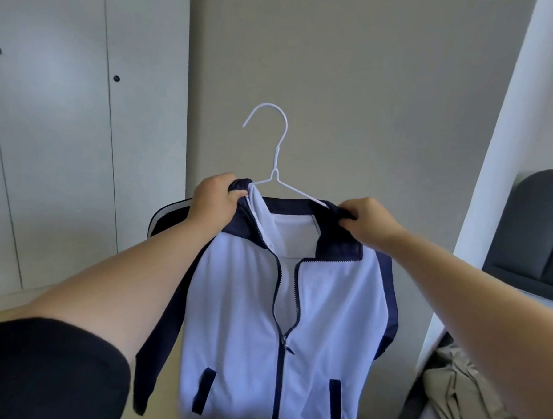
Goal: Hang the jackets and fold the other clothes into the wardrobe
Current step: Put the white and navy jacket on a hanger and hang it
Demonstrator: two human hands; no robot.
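Note:
A white jacket (pixel 327 324) with navy collar, sleeves and zip hangs in the air in front of me on a white wire hanger (pixel 276 151). The hanger's hook points up, free of any rail. My left hand (pixel 216 199) grips the jacket's left shoulder and collar over the hanger's arm. My right hand (pixel 369 222) pinches the navy collar at the right shoulder. The zip is closed from mid-chest down and open above. The hanger's lower part is hidden inside the jacket.
Closed white wardrobe doors (pixel 50 165) with small dark knobs stand at the left. A plain beige wall (pixel 355 85) is behind the jacket. A dark chair (pixel 537 229) sits at the right, and a crumpled beige garment (pixel 470 402) lies at lower right.

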